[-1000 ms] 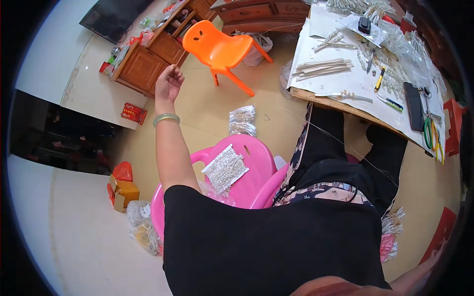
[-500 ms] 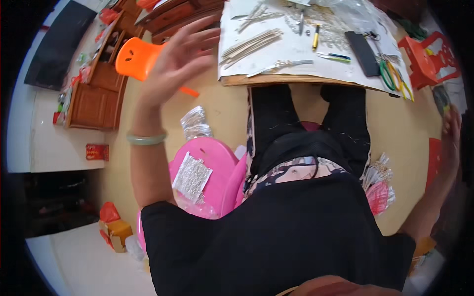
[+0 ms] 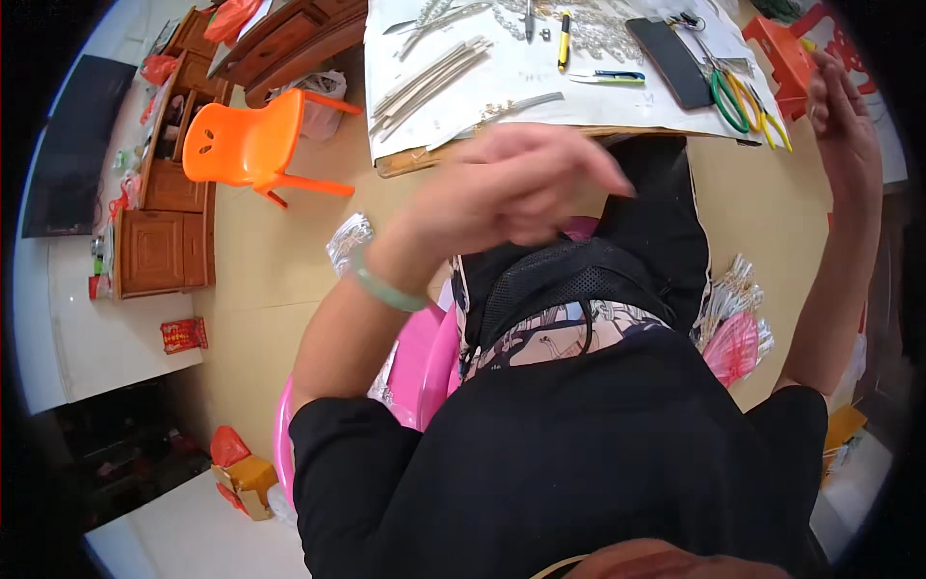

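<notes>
My left hand (image 3: 521, 183), a jade-green bangle (image 3: 386, 285) on its wrist, hangs in the air before the table's near edge, above my lap. It is smeared by motion; one finger stretches out to the right, the others curl loosely, and I see nothing in it. Raised at the far right, my right hand (image 3: 846, 121) has its fingers pointing up and slightly apart, with no object visible. Closest to it are a red plastic chair (image 3: 779, 63) and yellow-handled pliers (image 3: 772, 130) at the table's right corner.
On the white-covered table (image 3: 540, 96) lie pale sticks (image 3: 434, 82), a yellow cutter (image 3: 564, 43), a pen (image 3: 608, 77), a black phone (image 3: 668, 63) and green-handled scissors (image 3: 728, 101). An orange chair (image 3: 256, 140) stands left, a pink seat (image 3: 420, 362) beside me. Silvery bundles (image 3: 738, 299) lie on the floor.
My left hand has swung right and down from beside the table to over my lap. My right hand has risen at the far right. The view has shifted, showing more of the orange chair.
</notes>
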Motion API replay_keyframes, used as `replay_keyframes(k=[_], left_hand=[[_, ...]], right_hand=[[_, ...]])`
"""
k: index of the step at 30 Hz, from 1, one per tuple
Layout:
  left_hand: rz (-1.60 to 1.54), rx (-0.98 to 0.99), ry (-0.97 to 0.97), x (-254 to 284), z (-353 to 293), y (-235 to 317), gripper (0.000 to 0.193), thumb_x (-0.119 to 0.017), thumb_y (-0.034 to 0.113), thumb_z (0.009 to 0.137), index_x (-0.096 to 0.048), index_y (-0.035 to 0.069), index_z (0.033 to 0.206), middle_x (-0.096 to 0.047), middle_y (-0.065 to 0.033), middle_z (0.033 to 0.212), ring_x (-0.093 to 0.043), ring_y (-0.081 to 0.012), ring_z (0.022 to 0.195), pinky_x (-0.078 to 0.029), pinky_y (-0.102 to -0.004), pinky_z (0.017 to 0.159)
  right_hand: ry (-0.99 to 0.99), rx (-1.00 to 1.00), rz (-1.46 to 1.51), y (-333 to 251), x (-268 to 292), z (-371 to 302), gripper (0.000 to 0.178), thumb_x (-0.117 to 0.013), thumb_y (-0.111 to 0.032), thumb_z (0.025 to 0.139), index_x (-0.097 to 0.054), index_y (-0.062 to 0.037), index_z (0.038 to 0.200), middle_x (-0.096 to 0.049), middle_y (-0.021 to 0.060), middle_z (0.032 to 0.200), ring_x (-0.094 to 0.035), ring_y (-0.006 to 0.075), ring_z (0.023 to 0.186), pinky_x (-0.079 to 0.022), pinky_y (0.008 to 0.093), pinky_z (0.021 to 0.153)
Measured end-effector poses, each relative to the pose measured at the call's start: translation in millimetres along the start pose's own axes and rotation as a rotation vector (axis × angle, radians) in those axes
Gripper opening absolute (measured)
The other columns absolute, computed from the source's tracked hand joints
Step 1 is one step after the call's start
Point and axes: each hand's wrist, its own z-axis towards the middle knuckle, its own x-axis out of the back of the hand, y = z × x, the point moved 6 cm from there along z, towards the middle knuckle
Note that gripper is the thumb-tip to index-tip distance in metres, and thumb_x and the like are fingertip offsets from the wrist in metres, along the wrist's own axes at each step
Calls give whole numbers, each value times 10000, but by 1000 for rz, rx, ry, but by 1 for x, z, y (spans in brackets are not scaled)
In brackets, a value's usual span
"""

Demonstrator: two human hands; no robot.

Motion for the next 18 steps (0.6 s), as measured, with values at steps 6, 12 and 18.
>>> replay_keyframes(k=[6, 12, 18], left_hand=[[154, -44, 411, 58, -84, 29, 274, -451, 197, 963, -587, -36, 1014, -282, 90, 535, -231, -4, 456, -179, -188, 410], [461, 156, 595, 75, -117, 23, 225, -522, 171, 924, -639, -21, 946, -396, 69, 557, -293, -2, 477, -225, -167, 423], [887, 357, 632, 83, -118, 20, 209, -569, 145, 886, -678, -18, 956, -520, 30, 610, -383, -27, 509, -317, -191, 453]], right_hand=[[164, -98, 9, 25, 145, -21, 403, -500, -167, 941, -429, 12, 1295, -572, 5, 928, -474, 30, 730, -420, 147, 642], [55, -140, 122, 19, 164, -37, 399, -483, -119, 941, -411, 4, 1313, -587, 28, 1025, -537, 41, 798, -476, 149, 704], [342, -160, 134, 20, 192, -40, 346, -511, -133, 926, -489, 1, 1244, -594, 63, 1150, -601, 77, 919, -500, 181, 818]])
